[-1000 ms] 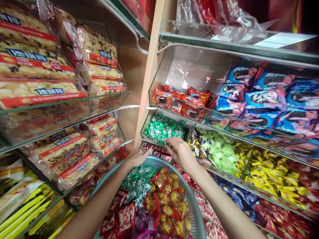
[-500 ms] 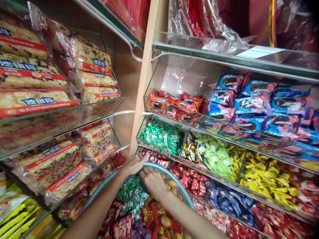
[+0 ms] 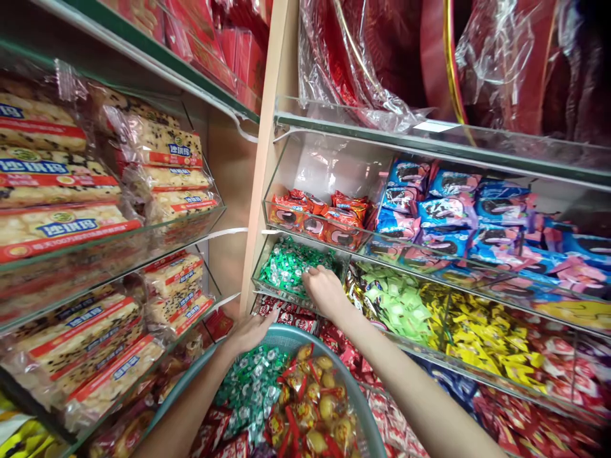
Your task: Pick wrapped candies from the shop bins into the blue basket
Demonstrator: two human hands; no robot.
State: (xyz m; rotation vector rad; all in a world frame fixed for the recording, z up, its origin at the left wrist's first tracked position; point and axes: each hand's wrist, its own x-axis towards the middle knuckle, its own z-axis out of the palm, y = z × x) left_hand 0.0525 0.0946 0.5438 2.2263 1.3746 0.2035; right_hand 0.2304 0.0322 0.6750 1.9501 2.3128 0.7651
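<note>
My left hand (image 3: 248, 332) grips the far rim of a teal basket (image 3: 356, 407) heaped with green, red and yellow wrapped candies. My right hand (image 3: 324, 289) reaches into the clear bin of small green-wrapped candies (image 3: 284, 267) on the shelf just above the basket. Its fingers curl down among the wrappers, and what they hold is hidden.
Orange cookie packs (image 3: 317, 216) and blue cookie packs (image 3: 458, 210) fill the bins above. Light green candies (image 3: 398, 302) and yellow candies (image 3: 482, 327) lie to the right. Wrapped crisp-rice cakes (image 3: 62, 222) stack on glass shelves at left. Red goods in plastic (image 3: 382, 57) sit on top.
My right hand has gone from the basket's green candy pile up into the green candy bin. The view has tilted upward. My left hand stays on the basket rim.
</note>
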